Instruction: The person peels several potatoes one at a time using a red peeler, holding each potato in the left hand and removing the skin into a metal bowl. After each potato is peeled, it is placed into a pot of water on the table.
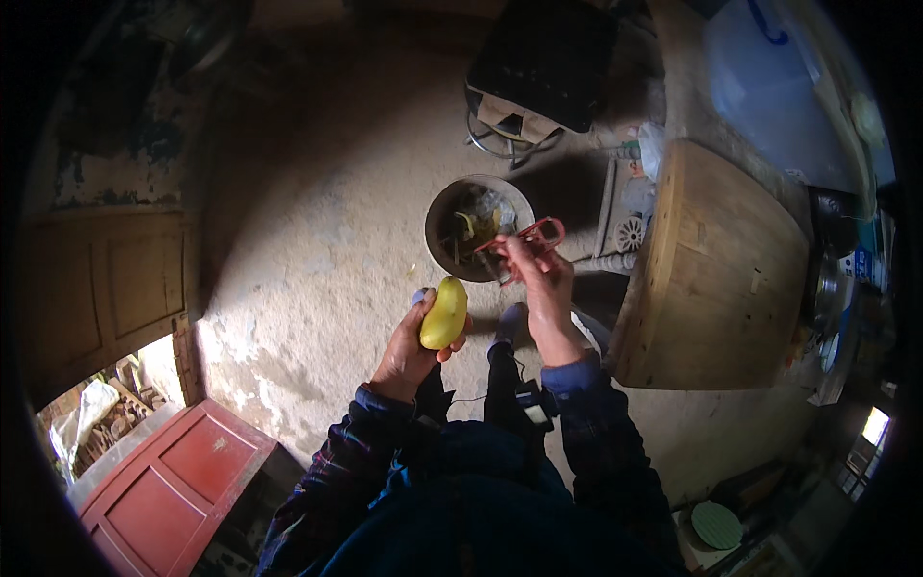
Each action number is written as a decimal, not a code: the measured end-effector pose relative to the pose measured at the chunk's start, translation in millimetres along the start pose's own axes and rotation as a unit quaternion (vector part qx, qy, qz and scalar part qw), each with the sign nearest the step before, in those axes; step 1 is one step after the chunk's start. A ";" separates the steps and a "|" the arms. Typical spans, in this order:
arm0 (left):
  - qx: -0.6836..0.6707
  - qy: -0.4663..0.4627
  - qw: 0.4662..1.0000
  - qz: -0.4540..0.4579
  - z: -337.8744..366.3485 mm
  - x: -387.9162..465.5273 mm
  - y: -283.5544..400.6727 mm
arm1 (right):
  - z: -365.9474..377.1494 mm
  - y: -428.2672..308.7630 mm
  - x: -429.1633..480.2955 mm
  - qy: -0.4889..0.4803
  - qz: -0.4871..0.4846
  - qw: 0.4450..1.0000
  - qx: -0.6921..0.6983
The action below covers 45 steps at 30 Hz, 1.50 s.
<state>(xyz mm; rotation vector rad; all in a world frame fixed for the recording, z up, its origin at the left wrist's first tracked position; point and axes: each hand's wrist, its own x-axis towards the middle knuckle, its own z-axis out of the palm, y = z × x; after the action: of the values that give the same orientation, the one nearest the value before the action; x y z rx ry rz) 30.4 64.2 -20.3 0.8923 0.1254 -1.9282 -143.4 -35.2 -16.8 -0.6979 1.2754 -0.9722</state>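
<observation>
My left hand [411,346] holds a smooth yellow-green fruit or vegetable [444,314], roughly oval, with its long side tilted upward. In my right hand [542,281] is a red-handled tool [551,232], which looks like a peeler; its working end is blurred. The right hand is just beyond the lower right rim of a round bin [437,245] on the floor. Inside the bin lie yellowish peel strips [467,225] and crumpled clear plastic [500,205]. The two hands are apart, and the tool does not touch the yellow piece.
A stool with a black square top [544,61] stands beyond the bin. To the right is a wooden table [728,281], with a white bag [650,150] by its far corner. A red panelled door [180,476] is at lower left. A green round lid or board [716,524] lies lower right.
</observation>
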 end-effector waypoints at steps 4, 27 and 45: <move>0.001 0.019 0.999 0.043 3.4 2.1 -7.1 | 16.6 -2.2 -36.6 -0.150 0.065 0.987 0.007; 0.147 0.055 0.987 0.015 8.2 -5.8 -0.4 | 7.6 -5.6 -40.1 -0.212 0.075 0.973 -0.043; 0.086 0.024 0.996 0.003 15.1 -13.1 -10.2 | 2.2 -1.7 -32.7 -0.141 0.000 0.984 -0.107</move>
<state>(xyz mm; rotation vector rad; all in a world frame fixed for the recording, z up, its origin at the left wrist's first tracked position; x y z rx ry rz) 17.6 72.5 -3.9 1.0534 -0.0152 -1.9345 -142.0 -7.1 0.1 -0.9668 1.1366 -0.7106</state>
